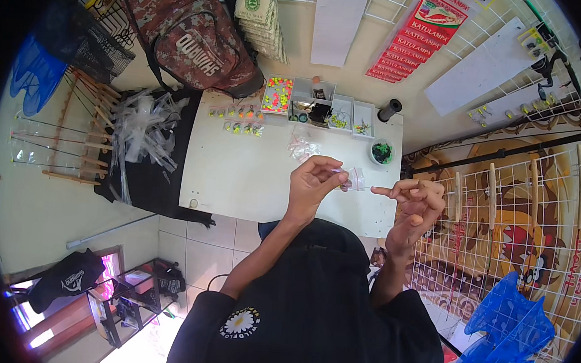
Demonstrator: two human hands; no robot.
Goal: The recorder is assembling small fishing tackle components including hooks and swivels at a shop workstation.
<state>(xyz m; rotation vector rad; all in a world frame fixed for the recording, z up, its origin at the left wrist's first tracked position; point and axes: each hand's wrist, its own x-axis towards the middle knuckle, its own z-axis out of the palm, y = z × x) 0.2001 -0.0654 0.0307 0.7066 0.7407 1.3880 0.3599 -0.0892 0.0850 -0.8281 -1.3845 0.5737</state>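
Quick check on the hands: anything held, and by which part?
The left hand pinches a small clear plastic bag by its left end, between thumb and fingers. The right hand holds nothing visible.

The white table (237,181) is bearing white trays (301,89) along its far edge; small packets (243,129) are lying left, clear bags (303,144) centrally, while a black cylinder (389,110) and white tub (371,154) are standing right.

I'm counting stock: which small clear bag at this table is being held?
The bag in the left hand; the other bags lie on the table.
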